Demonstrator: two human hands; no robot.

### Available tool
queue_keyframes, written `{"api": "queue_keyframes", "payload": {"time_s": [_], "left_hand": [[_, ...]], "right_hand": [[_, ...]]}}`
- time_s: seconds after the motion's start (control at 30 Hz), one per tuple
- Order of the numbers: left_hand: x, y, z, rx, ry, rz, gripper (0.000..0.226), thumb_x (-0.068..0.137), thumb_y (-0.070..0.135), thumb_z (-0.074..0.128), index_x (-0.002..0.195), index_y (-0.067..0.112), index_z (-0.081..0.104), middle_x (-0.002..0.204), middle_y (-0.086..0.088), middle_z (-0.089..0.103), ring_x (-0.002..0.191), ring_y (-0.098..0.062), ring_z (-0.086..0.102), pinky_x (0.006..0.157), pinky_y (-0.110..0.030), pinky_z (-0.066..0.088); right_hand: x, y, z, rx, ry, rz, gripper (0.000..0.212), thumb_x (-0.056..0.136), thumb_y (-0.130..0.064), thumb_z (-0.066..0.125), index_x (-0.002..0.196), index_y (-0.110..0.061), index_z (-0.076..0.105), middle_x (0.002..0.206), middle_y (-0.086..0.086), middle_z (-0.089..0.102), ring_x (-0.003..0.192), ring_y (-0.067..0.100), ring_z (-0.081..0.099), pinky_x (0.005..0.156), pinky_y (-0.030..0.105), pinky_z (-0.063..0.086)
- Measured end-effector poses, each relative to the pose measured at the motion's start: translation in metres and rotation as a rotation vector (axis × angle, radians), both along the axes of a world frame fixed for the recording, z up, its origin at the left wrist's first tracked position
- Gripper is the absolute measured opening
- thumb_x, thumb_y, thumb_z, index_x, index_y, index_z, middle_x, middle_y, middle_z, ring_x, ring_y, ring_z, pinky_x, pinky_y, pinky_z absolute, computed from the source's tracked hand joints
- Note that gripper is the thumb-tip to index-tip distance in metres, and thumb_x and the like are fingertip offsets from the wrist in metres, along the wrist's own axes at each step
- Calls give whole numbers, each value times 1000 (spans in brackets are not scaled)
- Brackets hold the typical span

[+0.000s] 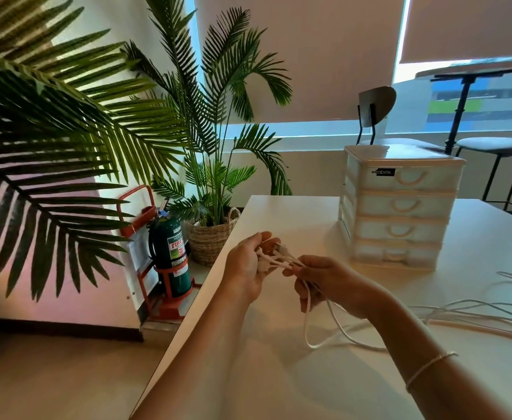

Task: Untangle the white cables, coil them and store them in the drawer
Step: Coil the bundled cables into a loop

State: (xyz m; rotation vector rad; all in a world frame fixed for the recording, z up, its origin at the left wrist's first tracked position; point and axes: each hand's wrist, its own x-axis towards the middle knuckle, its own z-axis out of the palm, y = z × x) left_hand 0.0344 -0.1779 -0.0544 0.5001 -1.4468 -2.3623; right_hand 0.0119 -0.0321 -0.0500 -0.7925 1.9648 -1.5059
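above the table (279,374), both hands grip the white cables (274,258).

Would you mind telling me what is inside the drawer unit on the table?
All four drawers of the drawer unit on the table are shut. Their cloudy fronts show no clear contents, so I cannot tell what is inside.

Palm plant (218,116) in wicker basket (210,237) beside green fire extinguisher (170,247); chairs (376,116) behind table (279,374).
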Motion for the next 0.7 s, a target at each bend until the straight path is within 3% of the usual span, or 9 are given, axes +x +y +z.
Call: {"api": "queue_keyframes", "payload": {"time_s": [0.17,0.27,0.33,0.43,0.53,0.7], "left_hand": [[1,8,2,-44,48,-4,35,100,29,35,88,8,59,79,-9,64,72,-21,64,64,-31,51],[1,10,1,-36,67,21,40,100,33,34,85,7,60,78,-10,65,73,-22,65,66,-32,52],[0,11,2,22,82,32,38,100,29,34,85,7,61,78,-9,65,72,-22,64,65,-31,53],[1,10,5,251,138,28,25,99,21,36,94,8,57,82,-12,65,70,-25,65,63,-35,54],[3,7,4,432,187,60,21,98,17,33,99,8,53,82,-17,63,71,-30,64,65,-40,54],[2,6,3,429,139,60,24,98,14,33,94,7,56,88,-18,62,74,-30,62,55,-34,57]], "right_hand": [[0,0,3,50,38,25,23,99,-9,35,101,0,57,66,7,56,56,17,54,58,25,50],[-2,-1,2,40,93,32,13,93,-4,46,96,2,57,67,7,57,60,17,56,71,36,54],[-3,-2,1,41,150,22,10,90,-3,52,93,4,58,68,7,57,65,20,57,78,44,53],[-2,-4,-2,2,177,-19,10,92,-2,49,87,-1,58,69,8,57,64,21,59,74,39,53],[-1,-8,-4,-15,223,-91,15,94,-4,46,86,-8,58,68,7,58,63,24,60,75,44,52],[1,-13,-7,-5,275,-123,18,94,-4,44,86,-14,57,68,3,60,63,22,60,78,49,52]]}}
